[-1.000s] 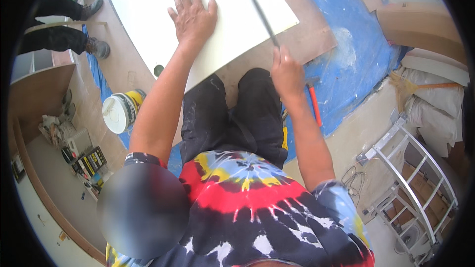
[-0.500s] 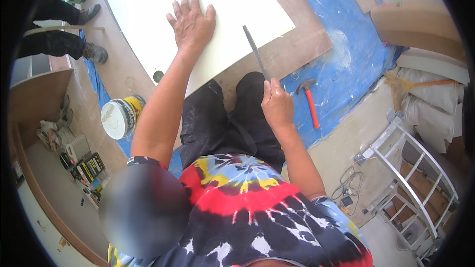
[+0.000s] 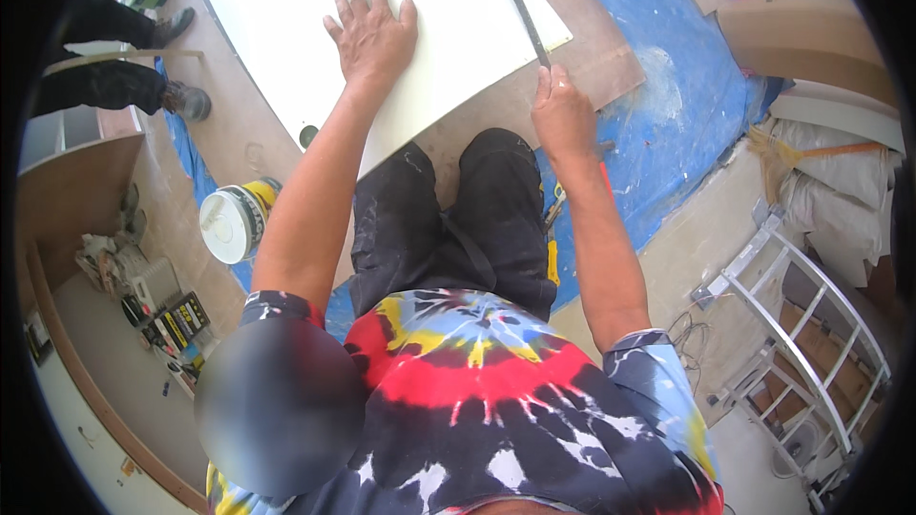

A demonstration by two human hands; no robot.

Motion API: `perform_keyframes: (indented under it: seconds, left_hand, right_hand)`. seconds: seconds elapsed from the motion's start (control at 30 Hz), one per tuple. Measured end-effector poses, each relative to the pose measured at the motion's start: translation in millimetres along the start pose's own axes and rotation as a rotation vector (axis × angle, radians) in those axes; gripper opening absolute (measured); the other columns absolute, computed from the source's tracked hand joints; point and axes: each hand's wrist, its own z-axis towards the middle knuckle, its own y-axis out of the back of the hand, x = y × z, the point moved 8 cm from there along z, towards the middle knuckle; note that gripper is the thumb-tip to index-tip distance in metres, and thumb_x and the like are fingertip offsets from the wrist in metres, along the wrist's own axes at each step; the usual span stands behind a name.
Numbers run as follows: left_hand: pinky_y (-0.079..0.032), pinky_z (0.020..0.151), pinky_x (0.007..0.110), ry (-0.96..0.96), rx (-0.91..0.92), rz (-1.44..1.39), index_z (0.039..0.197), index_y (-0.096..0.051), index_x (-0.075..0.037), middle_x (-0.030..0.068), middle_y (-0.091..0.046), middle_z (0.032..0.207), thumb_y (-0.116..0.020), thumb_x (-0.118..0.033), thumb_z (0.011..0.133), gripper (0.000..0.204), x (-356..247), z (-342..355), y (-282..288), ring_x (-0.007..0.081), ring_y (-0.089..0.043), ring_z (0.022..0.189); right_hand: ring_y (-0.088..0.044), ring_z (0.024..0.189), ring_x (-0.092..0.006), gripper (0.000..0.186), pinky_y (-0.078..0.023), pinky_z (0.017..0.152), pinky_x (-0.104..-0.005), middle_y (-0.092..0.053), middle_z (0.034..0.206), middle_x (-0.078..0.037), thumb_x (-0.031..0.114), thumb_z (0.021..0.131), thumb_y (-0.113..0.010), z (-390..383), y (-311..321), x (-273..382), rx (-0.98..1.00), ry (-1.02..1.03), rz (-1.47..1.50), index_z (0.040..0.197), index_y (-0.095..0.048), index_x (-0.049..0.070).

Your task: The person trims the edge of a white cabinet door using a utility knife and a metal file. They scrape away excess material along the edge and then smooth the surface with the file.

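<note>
A large white panel (image 3: 458, 57) lies flat in front of my knees, with a dark round hole near its left edge. My left hand (image 3: 376, 36) rests on the panel, palm down with the fingers spread. In my right hand (image 3: 565, 119) is a long, narrow, dark file (image 3: 527, 19), its far end pointing away from me. The file lies over the panel's right edge, and the fist hides its handle end. Under my right forearm a hammer (image 3: 605, 174) is mostly hidden; only bits of its head and red handle show.
A brown board (image 3: 615, 71) lies under the panel, above blue sheeting (image 3: 668, 162). A white-lidded bucket (image 3: 227, 227) stands left of my arm. Another person's legs (image 3: 105, 85) are at the upper left. At the lower right is a metal ladder (image 3: 811, 324); a broom (image 3: 792, 152) lies beyond it.
My right hand has moved forward and to the right with the file, sliding it along the panel's edge. My forearm now covers most of the hammer. The left hand stays almost in place.
</note>
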Motion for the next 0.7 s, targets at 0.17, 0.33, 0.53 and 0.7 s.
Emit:
perform_keyframes:
  seconds: [0.17, 0.33, 0.53, 0.7]
  left_hand:
    - [-0.007, 0.126, 0.056, 0.026, 0.006, -0.005, 0.157, -0.033, -0.009, 0.0201, -0.026, 0.164, -0.037, -0.046, 0.101, 0.067, 0, 4, 5, 0.0394, -0.013, 0.155]
    - [-0.007, 0.126, 0.056, -0.001, 0.002, -0.003, 0.157, -0.033, -0.010, 0.0191, -0.025, 0.164, -0.036, -0.047, 0.101, 0.067, 2, 0, -1, 0.0384, -0.012, 0.155]
    - [-0.007, 0.126, 0.056, 0.036, 0.011, -0.004, 0.157, -0.033, -0.010, 0.0187, -0.027, 0.164, -0.037, -0.046, 0.102, 0.066, 2, 4, 11, 0.0376, -0.013, 0.155]
    - [-0.008, 0.126, 0.056, 0.001, 0.006, -0.030, 0.156, -0.035, -0.009, 0.0186, -0.029, 0.163, -0.038, -0.047, 0.102, 0.066, -3, 6, 5, 0.0386, -0.015, 0.154]
  right_hand:
    - [-0.066, 0.079, -0.0499, 0.029, -0.051, 0.070, -0.0606, -0.068, 0.081, -0.028, 0.028, 0.106, -0.044, -57, -18, 4, 0.063, 0.015, 0.015, 0.101, -0.058, 0.003]
    - [-0.066, 0.077, -0.0504, 0.028, -0.050, 0.067, -0.0613, -0.068, 0.080, -0.028, 0.030, 0.105, -0.046, -9, -5, -3, -0.043, 0.015, 0.007, 0.102, -0.058, 0.004]
    - [-0.066, 0.076, -0.0496, 0.031, -0.052, 0.066, -0.0593, -0.067, 0.077, -0.026, 0.031, 0.106, -0.046, -59, -17, 3, -0.006, 0.072, 0.014, 0.099, -0.058, 0.003]
    - [-0.065, 0.080, -0.0498, 0.034, -0.051, 0.067, -0.0587, -0.067, 0.080, -0.028, 0.031, 0.106, -0.044, 3, 7, -9, -0.076, -0.077, 0.041, 0.097, -0.058, 0.002]
